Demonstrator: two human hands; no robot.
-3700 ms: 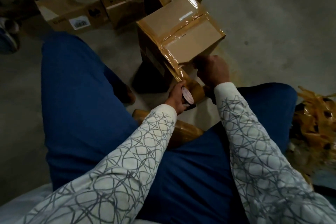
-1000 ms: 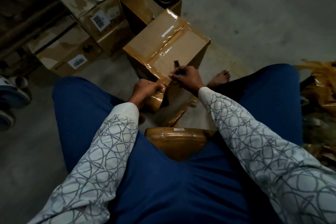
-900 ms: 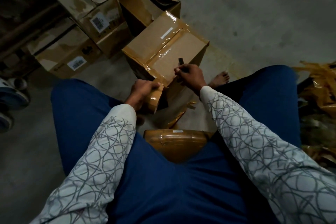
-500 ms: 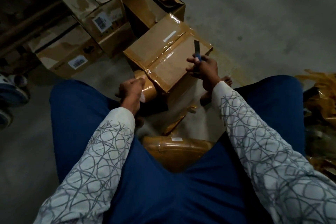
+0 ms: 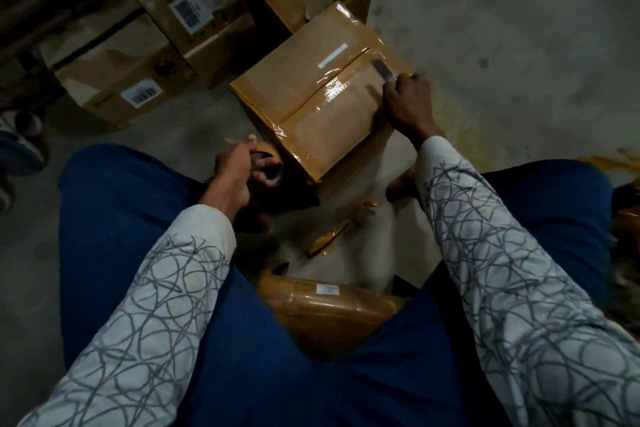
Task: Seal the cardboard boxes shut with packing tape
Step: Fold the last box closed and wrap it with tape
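Two hands busy. Box (image 5: 311, 104) sits on the floor (image 5: 519, 28), glossy tape (image 5: 332, 90) along its top seam. Right hand (image 5: 408, 107) is at the box's right edge, fingers curled round a small blade (image 5: 382, 71). Left hand (image 5: 235, 166) grips the tape roll (image 5: 268, 163) beside the near corner. Likely best: keep the blade off the cardboard and rub the wrinkled tape ends flat down the sides.

Dim light falls on a grey concrete floor (image 5: 502, 3), mottled and marked by a yellowish stain (image 5: 467, 139); the upper left corner lies in deep shadow.
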